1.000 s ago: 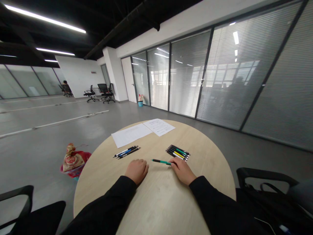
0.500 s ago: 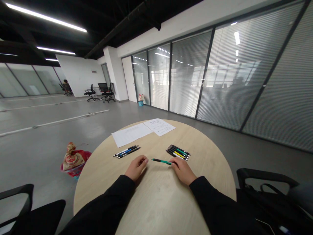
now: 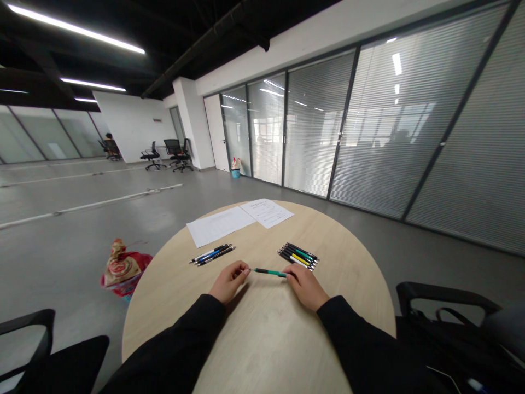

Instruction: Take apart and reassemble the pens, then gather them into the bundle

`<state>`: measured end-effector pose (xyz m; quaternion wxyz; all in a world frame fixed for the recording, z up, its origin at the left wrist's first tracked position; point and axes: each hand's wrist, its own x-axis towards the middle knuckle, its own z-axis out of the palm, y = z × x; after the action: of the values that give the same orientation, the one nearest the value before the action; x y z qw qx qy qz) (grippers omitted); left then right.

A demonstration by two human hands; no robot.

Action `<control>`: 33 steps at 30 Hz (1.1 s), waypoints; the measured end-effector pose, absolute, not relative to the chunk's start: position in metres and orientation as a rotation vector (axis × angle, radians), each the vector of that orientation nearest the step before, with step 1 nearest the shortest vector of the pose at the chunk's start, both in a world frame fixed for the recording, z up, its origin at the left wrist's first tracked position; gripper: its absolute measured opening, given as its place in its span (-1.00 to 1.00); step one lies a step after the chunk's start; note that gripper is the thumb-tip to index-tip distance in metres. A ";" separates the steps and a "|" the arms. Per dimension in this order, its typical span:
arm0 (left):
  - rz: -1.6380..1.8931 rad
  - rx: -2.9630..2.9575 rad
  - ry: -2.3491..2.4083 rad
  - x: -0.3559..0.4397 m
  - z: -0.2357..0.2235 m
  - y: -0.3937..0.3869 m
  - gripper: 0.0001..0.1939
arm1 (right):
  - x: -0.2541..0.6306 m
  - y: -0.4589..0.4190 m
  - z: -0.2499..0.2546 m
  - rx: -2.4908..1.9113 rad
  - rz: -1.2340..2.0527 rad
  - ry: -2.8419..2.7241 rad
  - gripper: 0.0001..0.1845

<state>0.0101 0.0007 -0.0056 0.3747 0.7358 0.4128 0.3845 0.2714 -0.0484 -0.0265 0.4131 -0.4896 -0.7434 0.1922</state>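
Note:
A green pen (image 3: 270,272) with a black grip lies level between my hands, its tip pointing left. My right hand (image 3: 307,285) is closed on its green rear end. The thumb and forefinger of my left hand (image 3: 229,282) are pinched together at the tip. Just beyond my right hand is a row of several pens (image 3: 298,255) with black, green, yellow and white bodies. A smaller group of pens (image 3: 212,255), white, blue and black, lies beyond my left hand. Everything rests on a round wooden table (image 3: 270,339).
Two printed sheets, a left paper (image 3: 219,225) and a right paper (image 3: 268,212), lie at the table's far edge. A bin with a red and tan bag (image 3: 125,269) stands on the floor at left. Chairs flank the table, one armrest (image 3: 447,295) at right.
My left hand has turned from resting palm down to a pinch and come to the pen's tip. My right hand keeps its hold on the pen with little movement.

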 end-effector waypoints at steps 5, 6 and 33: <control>0.965 1.902 1.059 0.009 -0.006 0.001 -0.64 | 0.271 -0.048 -0.026 -1.223 0.480 -1.883 -0.82; 0.963 1.905 1.060 0.009 -0.006 0.001 -0.65 | 0.271 -0.048 -0.027 -1.221 0.479 -1.885 -0.82; 0.798 2.117 1.155 0.007 -0.007 0.000 -0.69 | 0.271 -0.049 -0.025 -1.228 0.490 -1.888 -0.81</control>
<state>0.0073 0.0004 -0.0074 0.2961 0.7961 0.4341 0.3001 0.2708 -0.0493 -0.0250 0.4062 -0.4868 -0.7485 0.1942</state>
